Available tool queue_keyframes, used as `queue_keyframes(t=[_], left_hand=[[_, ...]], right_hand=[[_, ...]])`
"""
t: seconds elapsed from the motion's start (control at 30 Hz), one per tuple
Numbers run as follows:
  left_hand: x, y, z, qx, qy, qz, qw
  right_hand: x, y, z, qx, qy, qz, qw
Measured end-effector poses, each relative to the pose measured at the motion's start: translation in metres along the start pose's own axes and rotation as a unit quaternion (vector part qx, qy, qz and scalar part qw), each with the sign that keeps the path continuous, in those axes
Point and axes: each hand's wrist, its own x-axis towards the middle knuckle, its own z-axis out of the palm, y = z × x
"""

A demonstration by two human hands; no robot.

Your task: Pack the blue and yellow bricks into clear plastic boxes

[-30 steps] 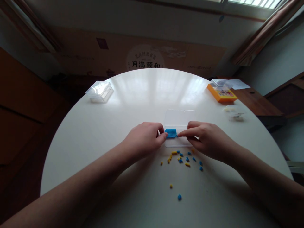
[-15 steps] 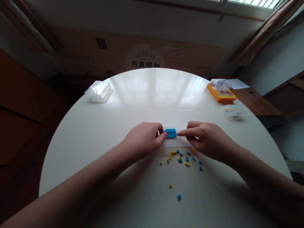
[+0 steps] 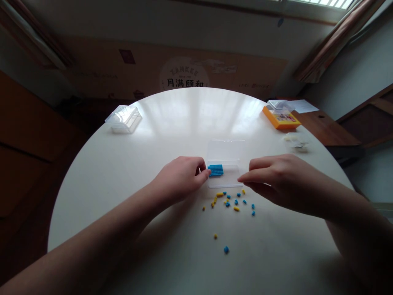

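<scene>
A clear plastic case (image 3: 227, 181) lies unfolded on the white table, its lid (image 3: 226, 149) laid back on the far side. In the left part of the case is a blue studded plate (image 3: 216, 170). My left hand (image 3: 187, 176) is closed at the plate's left edge, thumb tip against it; the case wall is right there too. Over the right end of the case, my right hand (image 3: 270, 176) has its index finger stretched out, with nothing visible in it. Several small blue and yellow bricks (image 3: 236, 202) are scattered in front of the case.
A single yellow brick (image 3: 215, 236) and a blue brick (image 3: 226, 249) lie nearer to me. Another clear box (image 3: 125, 121) stands at the far left edge. To the far right are an orange box (image 3: 281, 119) and a clear bag of pieces (image 3: 296, 141).
My right hand has drawn back to the right, away from the blue plate. My left hand has stayed at the plate. The view has shifted slightly.
</scene>
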Motion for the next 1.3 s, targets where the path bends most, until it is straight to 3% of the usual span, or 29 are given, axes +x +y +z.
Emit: queue_keyframes(t=[0.13,0.23,0.6,1.3], left_hand=[[0.000,0.000,-0.001,0.001,0.004,0.007,1.000],[-0.001,0.001,-0.002,0.001,0.007,0.006,1.000],[-0.001,0.002,-0.002,0.012,0.009,0.009,1.000],[-0.001,0.002,-0.001,0.018,0.014,0.019,1.000]], right_hand=[[0.000,-0.007,0.003,-0.006,-0.084,0.003,0.996],[0.002,-0.010,0.008,-0.013,-0.109,0.018,0.994],[0.009,-0.012,0.020,-0.015,-0.114,0.047,0.992],[0.011,-0.024,0.020,-0.022,-0.136,0.069,0.988]])
